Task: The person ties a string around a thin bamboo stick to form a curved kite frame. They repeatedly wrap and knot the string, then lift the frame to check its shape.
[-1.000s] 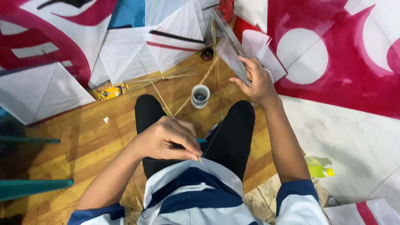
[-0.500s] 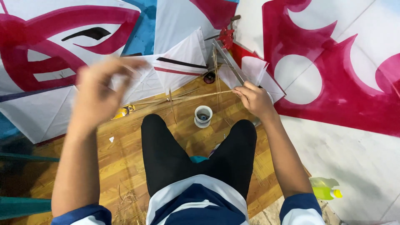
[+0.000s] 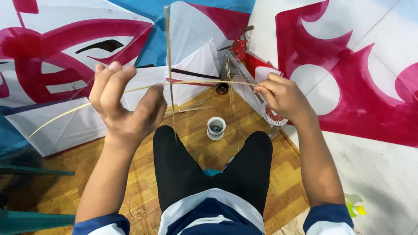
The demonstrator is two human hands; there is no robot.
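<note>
Head view: thin, pale, bowed bamboo stick [image 3: 196,82], right hand [image 3: 283,98] grip pinching it, left hand [image 3: 126,104] fingers spread.

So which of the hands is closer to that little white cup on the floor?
Right. The right hand is just up and to the right of the white cup, pinching a thin stick. The left hand is raised farther off to its left.

The kites [image 3: 191,65] were white with crimson and blue — the floor [image 3: 130,174] honey-brown wood, the cup [image 3: 216,128] white, the trousers [image 3: 204,174] black.
</note>
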